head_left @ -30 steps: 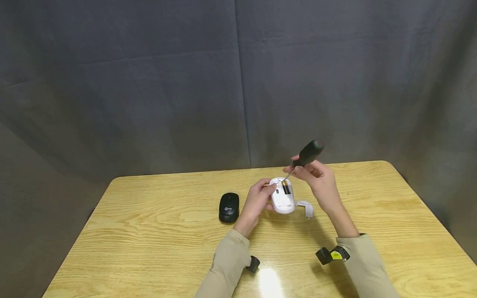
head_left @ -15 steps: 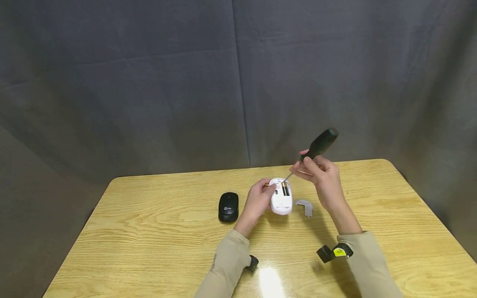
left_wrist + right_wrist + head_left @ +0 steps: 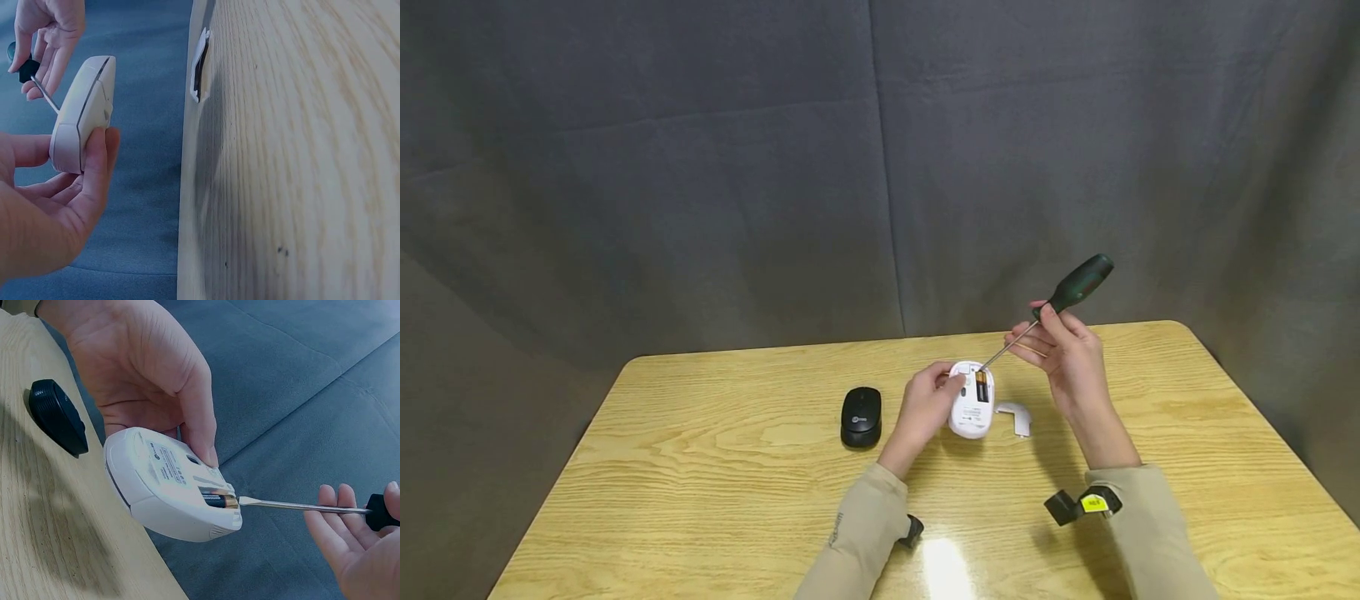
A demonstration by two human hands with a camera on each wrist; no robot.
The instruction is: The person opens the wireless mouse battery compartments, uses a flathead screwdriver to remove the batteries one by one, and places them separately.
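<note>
My left hand [image 3: 925,402] grips a white computer mouse [image 3: 972,415] above the table, underside up, thumb on its bottom. In the mouse's uncovered compartment lies a black and gold battery [image 3: 217,500]. My right hand [image 3: 1072,362] pinches a screwdriver [image 3: 1081,282] with a dark green handle near the base of that handle. Its flat metal tip [image 3: 249,501] meets the gold end of the battery at the compartment's edge in the right wrist view. The shaft slants up and to the right from the mouse in the head view.
The white battery cover [image 3: 1017,417] lies on the wooden table [image 3: 722,467], right of the held mouse. A black mouse [image 3: 861,417] sits to the left of my left hand. Behind the table's far edge hangs a dark grey curtain [image 3: 737,208].
My right hand and the screwdriver handle have swung to the right, so the shaft lies lower and shows longer. The white mouse has shifted and turned slightly in my left hand.
</note>
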